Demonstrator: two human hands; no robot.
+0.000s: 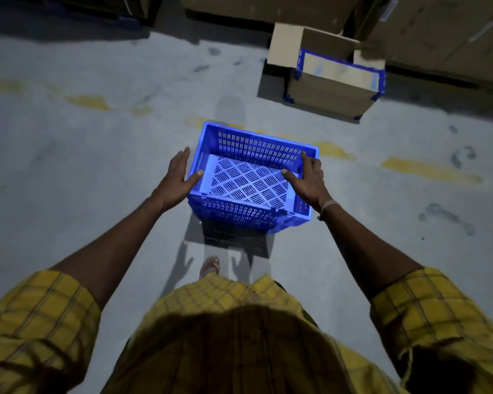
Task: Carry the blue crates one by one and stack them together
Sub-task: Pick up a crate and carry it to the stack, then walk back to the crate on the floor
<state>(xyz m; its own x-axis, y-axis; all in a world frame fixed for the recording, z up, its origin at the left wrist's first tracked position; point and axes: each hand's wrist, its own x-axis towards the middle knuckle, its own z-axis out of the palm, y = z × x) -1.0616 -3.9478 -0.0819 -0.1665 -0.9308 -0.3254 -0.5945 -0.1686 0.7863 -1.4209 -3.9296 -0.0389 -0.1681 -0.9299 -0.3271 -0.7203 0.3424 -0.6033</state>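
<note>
An empty blue slotted crate [252,155] stands on the grey floor straight ahead of me. Dark shadow lies under its near wall, and I cannot tell whether another crate sits beneath it. My left hand [180,180] is at the crate's left wall with the fingers spread and the thumb at the rim. My right hand [309,180] is at the right wall, fingers straight along the rim and the thumb reaching over the inside. Neither hand is curled around the crate.
An open cardboard box [329,93] with blue tape on its edges stands to the back right. Larger cartons [439,32] line the back. Worn yellow floor markings [430,172] run across the concrete. My sandalled foot [210,267] is just behind the crate.
</note>
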